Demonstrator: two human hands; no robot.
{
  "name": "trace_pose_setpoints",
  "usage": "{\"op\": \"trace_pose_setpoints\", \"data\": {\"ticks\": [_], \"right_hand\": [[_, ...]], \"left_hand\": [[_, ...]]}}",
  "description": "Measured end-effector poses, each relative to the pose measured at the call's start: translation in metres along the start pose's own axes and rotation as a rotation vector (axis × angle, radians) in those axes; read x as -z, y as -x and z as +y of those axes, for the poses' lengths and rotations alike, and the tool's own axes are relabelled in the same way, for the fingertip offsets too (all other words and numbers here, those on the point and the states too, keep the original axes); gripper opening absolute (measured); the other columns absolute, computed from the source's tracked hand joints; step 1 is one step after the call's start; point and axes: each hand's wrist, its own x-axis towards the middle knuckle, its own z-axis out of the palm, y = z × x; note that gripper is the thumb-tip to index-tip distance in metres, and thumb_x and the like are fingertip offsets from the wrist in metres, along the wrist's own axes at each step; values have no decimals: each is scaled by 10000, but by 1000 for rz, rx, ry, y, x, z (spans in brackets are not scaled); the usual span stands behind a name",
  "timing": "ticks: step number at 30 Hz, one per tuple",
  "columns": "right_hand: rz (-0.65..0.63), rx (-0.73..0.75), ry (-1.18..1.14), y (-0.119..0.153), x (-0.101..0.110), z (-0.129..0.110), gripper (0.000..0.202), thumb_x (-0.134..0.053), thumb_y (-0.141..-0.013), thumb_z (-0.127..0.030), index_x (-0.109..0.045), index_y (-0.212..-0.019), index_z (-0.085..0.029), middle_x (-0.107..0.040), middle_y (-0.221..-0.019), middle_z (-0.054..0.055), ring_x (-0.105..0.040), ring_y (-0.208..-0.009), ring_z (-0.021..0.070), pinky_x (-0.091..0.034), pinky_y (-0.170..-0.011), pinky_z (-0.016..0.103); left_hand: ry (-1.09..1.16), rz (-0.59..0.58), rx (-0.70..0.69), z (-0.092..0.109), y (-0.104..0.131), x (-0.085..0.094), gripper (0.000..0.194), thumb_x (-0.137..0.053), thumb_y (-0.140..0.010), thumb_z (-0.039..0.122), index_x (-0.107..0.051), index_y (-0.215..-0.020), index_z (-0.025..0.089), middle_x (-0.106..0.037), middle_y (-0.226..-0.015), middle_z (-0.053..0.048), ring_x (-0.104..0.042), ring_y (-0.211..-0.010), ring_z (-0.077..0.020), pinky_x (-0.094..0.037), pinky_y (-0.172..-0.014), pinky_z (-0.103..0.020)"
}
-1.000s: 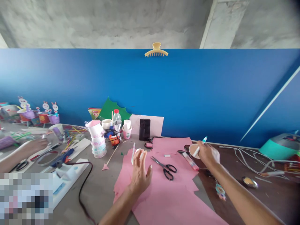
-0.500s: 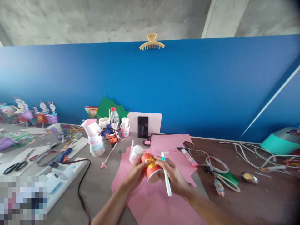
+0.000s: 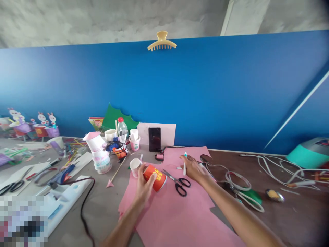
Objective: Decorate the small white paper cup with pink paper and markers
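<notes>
My left hand (image 3: 144, 183) grips an orange paper cup (image 3: 155, 177) lying on its side above a pink paper sheet (image 3: 177, 212). A small white cup (image 3: 135, 167) stands just left of that hand. My right hand (image 3: 194, 168) reaches out flat over the pink sheet, its fingers on a white marker with a teal cap (image 3: 184, 164). Black-handled scissors (image 3: 178, 183) lie on the sheet between the two hands.
A stack of patterned cups (image 3: 100, 156), a water bottle (image 3: 122, 128), a dark phone (image 3: 154, 139) against a white card, and a blue glue gun (image 3: 61, 175) with a black cord sit left. White cables (image 3: 238, 180) lie right. Decorated bunny cups (image 3: 38, 128) stand far left.
My right hand let go of the orange cup and moved away to the right with the marker, lowering it to the pink sheet. My left hand kept the cup and shifted it slightly left.
</notes>
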Motion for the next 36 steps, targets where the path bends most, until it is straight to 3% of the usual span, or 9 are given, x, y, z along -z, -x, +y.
{"op": "trace_pose_setpoints", "data": {"ticks": [5,10,17,20,24,30,36], "right_hand": [[-144,-56,20,-18,-11,10,337,-612,-846,-112,-649,-1172,-191,-747,-1019,124,-714,-927,248,-494,-797,324],[-179,-109,20,-29,-11,17,377,-630,-851,-157,-620,-1226,-193,-744,-1066,129,-719,-944,255,-486,-810,330],[-298,-76,-2,-29,-1,3,375,-563,-926,-257,-575,-1290,-170,-733,-1115,133,-729,-949,228,-503,-804,289],[-383,-12,51,-15,3,-11,452,-650,-858,-231,-580,-1302,-189,-721,-1148,138,-702,-1007,254,-490,-840,311],[-441,38,169,-4,5,-27,455,-609,-845,-142,-587,-1298,-175,-700,-1145,172,-656,-1064,298,-461,-844,348],[-472,85,295,-15,1,-36,465,-542,-793,-3,-599,-1227,-162,-690,-1124,167,-618,-1087,290,-422,-860,346],[-461,116,342,-20,-8,-34,415,-529,-796,13,-608,-1166,-159,-689,-1127,168,-598,-1103,286,-398,-885,351]], "left_hand": [[-52,-10,-45,-1,4,1,581,-606,-851,447,-393,-1352,245,-514,-1353,-126,-524,-1283,-261,-473,-1051,-435],[-61,-29,-40,-11,6,0,607,-616,-862,453,-387,-1390,258,-467,-1413,-125,-475,-1334,-277,-460,-1070,-448],[4,-55,-20,-13,6,1,664,-645,-832,492,-393,-1389,234,-457,-1427,-146,-442,-1361,-312,-427,-1093,-493],[17,-50,-6,-10,6,1,642,-636,-833,495,-394,-1379,259,-457,-1420,-128,-452,-1352,-292,-419,-1097,-502],[3,-41,-5,-5,8,0,614,-641,-829,476,-404,-1364,290,-455,-1416,-109,-470,-1335,-278,-432,-1087,-498],[-13,-1,-15,-1,7,-1,596,-662,-809,462,-453,-1338,285,-509,-1379,-108,-493,-1316,-294,-484,-1037,-468],[1,1,-31,-5,6,-2,595,-667,-802,468,-471,-1328,271,-497,-1395,-126,-484,-1330,-305,-472,-1053,-478]]}}
